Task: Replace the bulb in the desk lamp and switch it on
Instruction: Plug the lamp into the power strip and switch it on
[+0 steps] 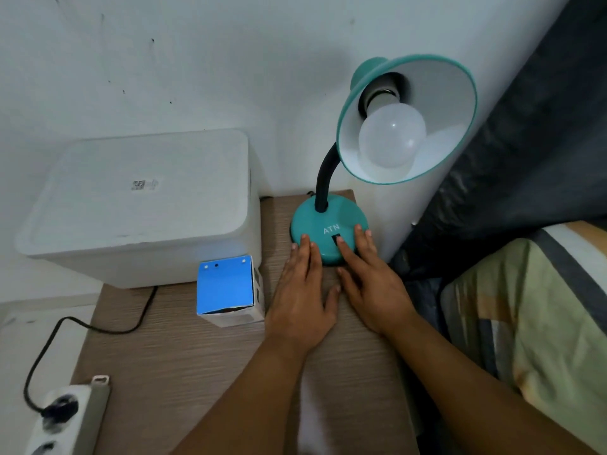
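Teal desk lamp [329, 229] sits at the far right of the wooden counter [203, 356], next to the wall. Black gooseneck, shade [453, 103] tilted toward the camera, white bulb [392, 136] seated in the socket, unlit. Both hands flat on the lamp base, fingers straight, gripping nothing. Left hand [300, 298] rests on the counter with fingertips on the near left edge of the base. Right hand [374, 287] overlaps the near right of the base, one finger on the black switch [335, 239] below the "ATN" lettering; switch position unreadable. Small box [228, 290] with a blue top stands just left of the left hand. White bin [138, 205] with lid behind it, far left. Power strip [67, 418] at the near left corner, black plug in it, black cord [98, 326] running up toward the bin. Bed with striped bedding [532, 310] on the right.
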